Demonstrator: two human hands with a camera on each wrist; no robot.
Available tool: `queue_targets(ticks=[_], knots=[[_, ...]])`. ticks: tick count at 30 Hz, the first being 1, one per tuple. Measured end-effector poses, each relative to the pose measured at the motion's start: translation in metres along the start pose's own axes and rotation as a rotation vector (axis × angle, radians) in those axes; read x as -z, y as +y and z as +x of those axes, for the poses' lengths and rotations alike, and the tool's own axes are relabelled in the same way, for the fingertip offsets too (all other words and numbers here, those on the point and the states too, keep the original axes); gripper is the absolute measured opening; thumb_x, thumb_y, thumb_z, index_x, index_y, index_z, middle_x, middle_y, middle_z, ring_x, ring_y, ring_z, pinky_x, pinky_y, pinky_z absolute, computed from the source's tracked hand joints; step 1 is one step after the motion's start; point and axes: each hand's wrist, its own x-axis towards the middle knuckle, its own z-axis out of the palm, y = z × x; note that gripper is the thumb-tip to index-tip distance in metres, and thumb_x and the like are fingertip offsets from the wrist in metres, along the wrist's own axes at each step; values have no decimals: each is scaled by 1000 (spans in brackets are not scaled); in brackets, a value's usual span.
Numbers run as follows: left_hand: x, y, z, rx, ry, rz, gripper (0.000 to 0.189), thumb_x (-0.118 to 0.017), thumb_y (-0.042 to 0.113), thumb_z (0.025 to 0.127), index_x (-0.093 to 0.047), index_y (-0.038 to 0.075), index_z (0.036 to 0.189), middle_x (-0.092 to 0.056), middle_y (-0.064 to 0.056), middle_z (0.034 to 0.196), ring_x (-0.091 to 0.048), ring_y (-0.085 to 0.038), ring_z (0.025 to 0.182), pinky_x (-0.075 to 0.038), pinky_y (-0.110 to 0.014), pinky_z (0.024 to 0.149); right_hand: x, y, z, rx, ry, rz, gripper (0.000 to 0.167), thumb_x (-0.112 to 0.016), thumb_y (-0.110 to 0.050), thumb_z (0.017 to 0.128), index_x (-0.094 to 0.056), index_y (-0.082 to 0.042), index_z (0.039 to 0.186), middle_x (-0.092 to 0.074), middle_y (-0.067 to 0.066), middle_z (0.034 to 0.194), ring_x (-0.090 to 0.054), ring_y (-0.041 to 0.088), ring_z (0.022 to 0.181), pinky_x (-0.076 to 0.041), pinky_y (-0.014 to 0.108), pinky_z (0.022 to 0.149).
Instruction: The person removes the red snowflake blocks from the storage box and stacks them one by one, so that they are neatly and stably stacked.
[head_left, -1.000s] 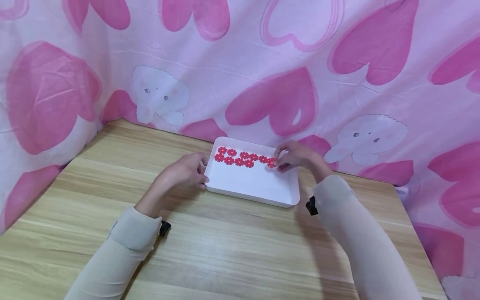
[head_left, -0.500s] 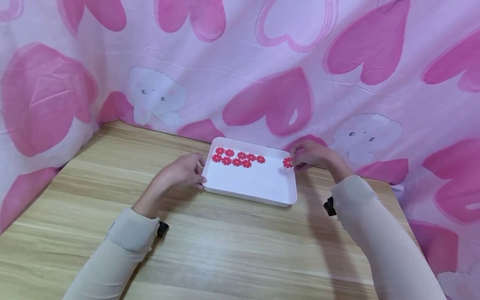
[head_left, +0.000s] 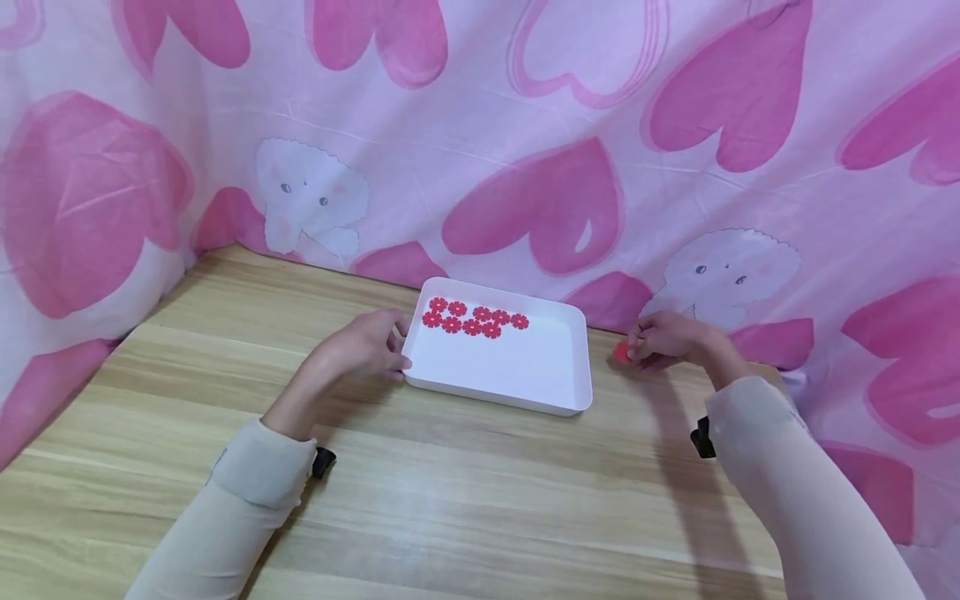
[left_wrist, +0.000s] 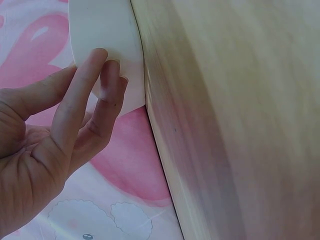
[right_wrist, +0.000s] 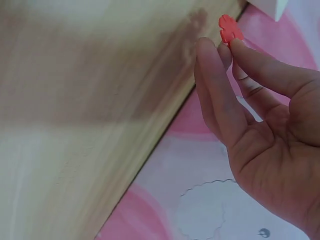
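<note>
My right hand (head_left: 671, 340) pinches a red flower-shaped plastic disc (head_left: 622, 352) by its edge, between thumb and fingertips. It is held to the right of the tray, close over the table; in the right wrist view the disc (right_wrist: 230, 30) sticks out past the fingertips. Several matching red discs (head_left: 472, 327) lie flat in two uneven rows along the far left part of a shallow white tray (head_left: 498, 400). My left hand (head_left: 367, 343) touches the tray's left side. In the left wrist view its extended fingers (left_wrist: 82, 92) rest against the tray's outer wall (left_wrist: 107, 30).
The tray stands on a wood-grain table (head_left: 420, 500), near its back edge. A pink curtain (head_left: 480, 167) printed with hearts and white animals hangs right behind and along the sides. Black wrist devices (head_left: 702, 439) show at both cuffs.
The right hand has lifted one red disc off the right end of the row and carried it rightward out over the tray's edge. The left hand stays at the tray's left side.
</note>
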Motion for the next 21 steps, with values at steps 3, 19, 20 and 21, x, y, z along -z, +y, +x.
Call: queue_targets(ticks=[3,19,20,21], knots=[[-1,-1,0,-11,5,-4,44,-75,3,99,-53,-7,135,-67,-24,115,-75,-27,91,-65,-36,86,-3,10,2,-4,-6,32,19,-65,1,100,-55,9,114,-67,5,98,-67,12,85,-67,29,81],[-3,-5,-3,-63,15,-57,39,-73,-3,97,-53,-10,130,-68,-23,107,-77,-27,86,-65,-36,82,-14,14,5,-34,73,-162,16,-69,-6,96,-62,6,105,-68,6,89,-68,14,78,-68,35,78],[-3,-5,-2,-61,15,-53,39,-73,-2,97,-53,-10,130,-68,-23,108,-77,-27,87,-66,-36,83,-13,11,4,-21,79,-170,16,-69,-7,96,-62,6,104,-68,7,89,-67,14,78,-68,34,78],[-3,-5,-2,-55,15,-53,39,-73,-2,98,-53,-9,130,-68,-23,109,-77,-27,87,-66,-36,84,-12,9,3,-8,85,-176,17,-68,-8,97,-62,6,104,-69,7,89,-67,15,78,-67,34,79]])
